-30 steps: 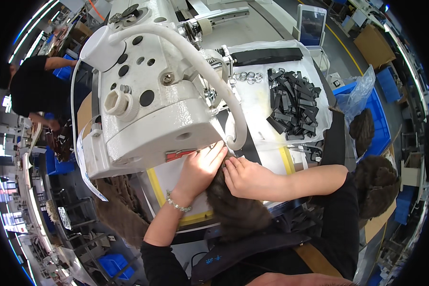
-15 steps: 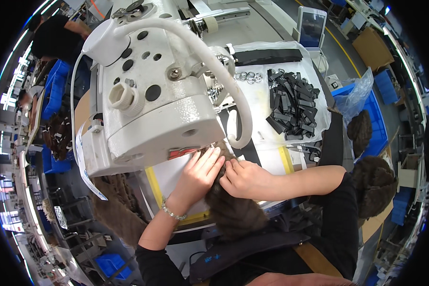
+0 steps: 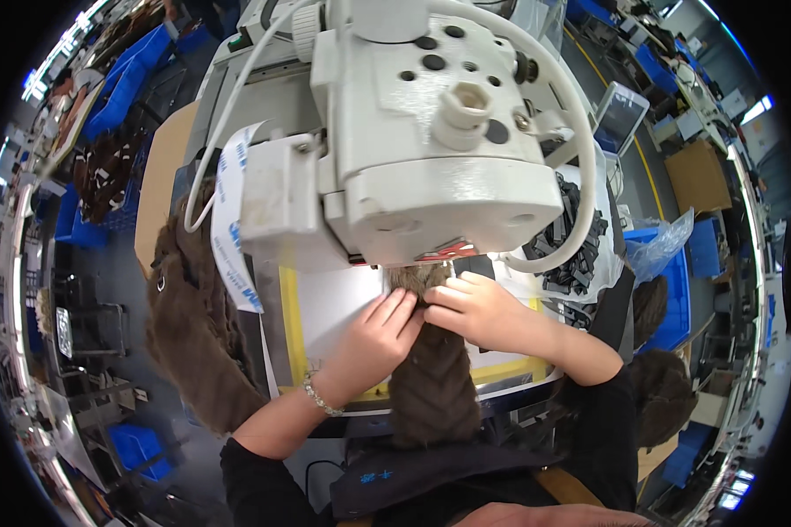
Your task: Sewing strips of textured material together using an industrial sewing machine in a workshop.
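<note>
A strip of dark brown fur [image 3: 435, 391] runs from beneath the white sewing machine head [image 3: 448, 198] down over the table's front edge toward my lap. At its left edge my left hand [image 3: 380, 334] is closed, the fingertips bent onto the fur. Opposite it, my right hand [image 3: 483, 309] pinches the right edge, with its thumb and fingers drawn together. My fingertips nearly meet just below the machine head. That head hides the needle area and the far end of the strip.
More brown fur [image 3: 189, 325] hangs at the table's left side. Black strap pieces [image 3: 571, 241] are heaped on white sheeting to the right, partly behind a thick white hose [image 3: 580, 114]. A blue bin [image 3: 672, 294] stands beyond, beside further fur. Yellow tape [image 3: 292, 321] borders the work surface.
My view has swung, so the machine sits farther right and covers more of the strap pile. Both hands stay on the fur; the left fingers are more bent, and the strip hangs straighter.
</note>
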`<state>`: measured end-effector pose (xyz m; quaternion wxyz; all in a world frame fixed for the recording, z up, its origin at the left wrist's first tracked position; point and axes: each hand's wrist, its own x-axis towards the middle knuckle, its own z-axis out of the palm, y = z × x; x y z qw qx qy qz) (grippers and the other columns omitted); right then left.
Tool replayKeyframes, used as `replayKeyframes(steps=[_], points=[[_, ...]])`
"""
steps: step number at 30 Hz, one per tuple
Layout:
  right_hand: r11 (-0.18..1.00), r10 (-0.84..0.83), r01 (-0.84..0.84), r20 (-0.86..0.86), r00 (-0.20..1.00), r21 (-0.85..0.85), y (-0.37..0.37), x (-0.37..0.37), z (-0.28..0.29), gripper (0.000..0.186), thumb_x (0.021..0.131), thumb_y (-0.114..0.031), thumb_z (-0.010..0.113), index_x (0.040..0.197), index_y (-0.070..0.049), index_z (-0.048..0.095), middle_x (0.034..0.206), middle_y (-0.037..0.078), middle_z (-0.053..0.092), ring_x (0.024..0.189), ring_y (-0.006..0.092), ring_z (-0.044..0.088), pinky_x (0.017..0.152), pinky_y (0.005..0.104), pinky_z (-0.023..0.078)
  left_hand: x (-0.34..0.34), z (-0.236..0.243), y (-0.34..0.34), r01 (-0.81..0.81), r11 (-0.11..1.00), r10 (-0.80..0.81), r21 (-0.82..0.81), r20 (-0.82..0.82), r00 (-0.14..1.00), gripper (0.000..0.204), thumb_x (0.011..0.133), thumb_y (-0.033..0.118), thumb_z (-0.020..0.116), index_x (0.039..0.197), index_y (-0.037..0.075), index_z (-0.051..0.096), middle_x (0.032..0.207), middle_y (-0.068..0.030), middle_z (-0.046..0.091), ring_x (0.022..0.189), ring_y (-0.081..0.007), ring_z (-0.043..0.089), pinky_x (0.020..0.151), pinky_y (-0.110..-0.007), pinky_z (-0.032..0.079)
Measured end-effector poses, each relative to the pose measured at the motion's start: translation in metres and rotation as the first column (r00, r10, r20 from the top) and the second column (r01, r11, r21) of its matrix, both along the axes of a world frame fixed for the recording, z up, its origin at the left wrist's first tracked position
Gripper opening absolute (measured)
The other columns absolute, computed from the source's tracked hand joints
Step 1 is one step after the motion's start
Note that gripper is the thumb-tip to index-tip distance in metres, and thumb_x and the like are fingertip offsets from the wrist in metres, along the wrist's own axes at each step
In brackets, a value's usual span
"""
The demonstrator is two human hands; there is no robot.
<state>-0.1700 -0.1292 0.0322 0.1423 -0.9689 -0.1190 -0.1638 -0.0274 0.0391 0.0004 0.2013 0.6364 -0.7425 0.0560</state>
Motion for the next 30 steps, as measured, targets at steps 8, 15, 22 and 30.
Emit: replayKeyframes(steps=[8,15,22,30], points=[[1.000,0.014,-0.014,-0.036,0.999,-0.005,-0.003,0.020,-0.034,0.056,0.067,-0.010,0.063,0.123,-0.003,0.060,0.133,0.009,0.056,0.118,0.0267,0.056,0.095,0.0396,0.046,-0.007,-0.007,0.001,0.100,0.989,-0.102,-0.107,-0.012,0.995,0.029,0.076,0.012,0.060,0.100,-0.003,0.066,0.105,-0.0150,0.065,0.104,-0.0283,0.062,0.093,-0.038,0.051],[0.997,-0.022,0.024,0.027,0.999,-0.073,-0.002,0.019,-0.037,0.049,0.069,-0.013,0.061,0.116,-0.001,0.064,0.121,0.011,0.061,0.113,0.0275,0.059,0.091,0.0404,0.048,-0.009,-0.008,0.000,0.153,0.978,-0.158,-0.144,-0.022,0.987,0.026,0.076,0.012,0.060,0.097,-0.003,0.066,0.101,-0.0145,0.066,0.104,-0.0279,0.063,0.094,-0.038,0.050],[0.993,-0.023,0.029,0.056,0.998,-0.110,-0.002,0.018,-0.034,0.044,0.069,-0.014,0.061,0.111,-0.002,0.065,0.114,0.011,0.061,0.105,0.0259,0.060,0.083,0.0385,0.049,-0.015,-0.015,-0.002,0.199,0.961,-0.216,-0.192,-0.071,0.974,0.025,0.075,0.012,0.060,0.094,-0.003,0.066,0.100,-0.0155,0.066,0.105,-0.0285,0.063,0.096,-0.038,0.050],[0.991,-0.031,0.035,0.029,0.999,-0.133,0.005,0.018,-0.031,0.047,0.069,-0.016,0.060,0.114,-0.003,0.066,0.109,0.008,0.058,0.097,0.0235,0.059,0.080,0.0375,0.048,-0.016,-0.015,0.001,0.249,0.950,-0.262,-0.191,-0.048,0.964,0.020,0.073,0.011,0.061,0.090,0.001,0.067,0.098,-0.0125,0.066,0.097,-0.0244,0.063,0.086,-0.033,0.052]])
